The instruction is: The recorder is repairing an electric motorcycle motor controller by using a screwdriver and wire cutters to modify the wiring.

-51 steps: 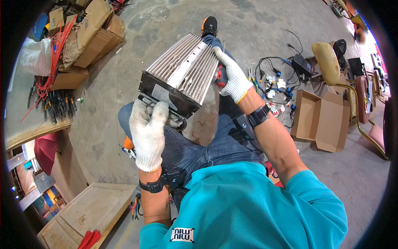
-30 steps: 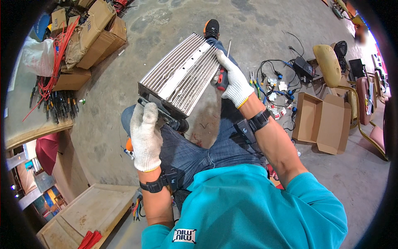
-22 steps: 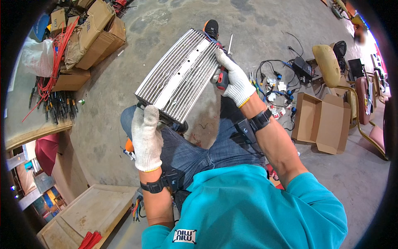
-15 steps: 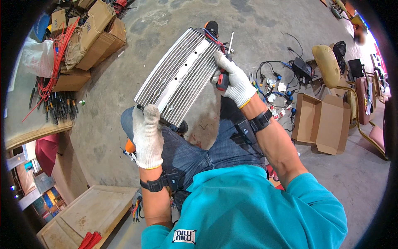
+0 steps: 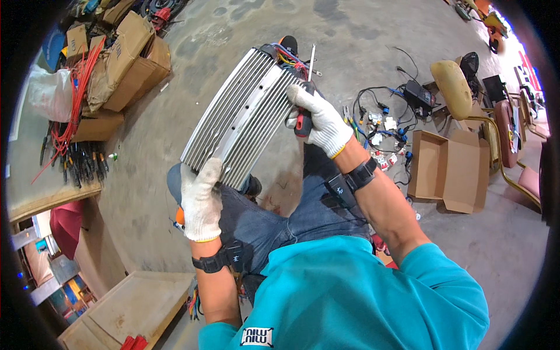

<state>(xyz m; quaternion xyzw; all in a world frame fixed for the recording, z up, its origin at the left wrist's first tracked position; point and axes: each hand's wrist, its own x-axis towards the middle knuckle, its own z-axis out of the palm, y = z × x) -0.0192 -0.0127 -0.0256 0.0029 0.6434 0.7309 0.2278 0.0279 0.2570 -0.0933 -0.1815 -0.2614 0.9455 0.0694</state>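
Note:
A silver finned metal case point(image 5: 233, 119), like a heat sink, is held slantwise between my hands above my legs. Coloured wires point(image 5: 286, 55) come out of its far end. My gloved left hand point(image 5: 201, 195) grips the near left end, thumb on top of the fins and fingers hidden beneath. On the far right edge, my gloved right hand point(image 5: 324, 119) presses its thumb on the fins. A screwdriver point(image 5: 303, 122) with a red and black handle is tucked in that same hand, its thin shaft pointing away from me.
Cables and small connectors point(image 5: 382, 134) lie on the floor to the right, near a black adapter point(image 5: 419, 93). An opened cardboard box point(image 5: 449, 172) and chairs point(image 5: 507, 131) stand beyond. At left are stacked cartons point(image 5: 137, 70), red cable point(image 5: 79, 99) and a wooden board point(image 5: 134, 297).
The finned case has shifted slightly left and toward me with both hands, and its tilt has altered a little. The screwdriver shaft shows more clearly. Both grips are kept.

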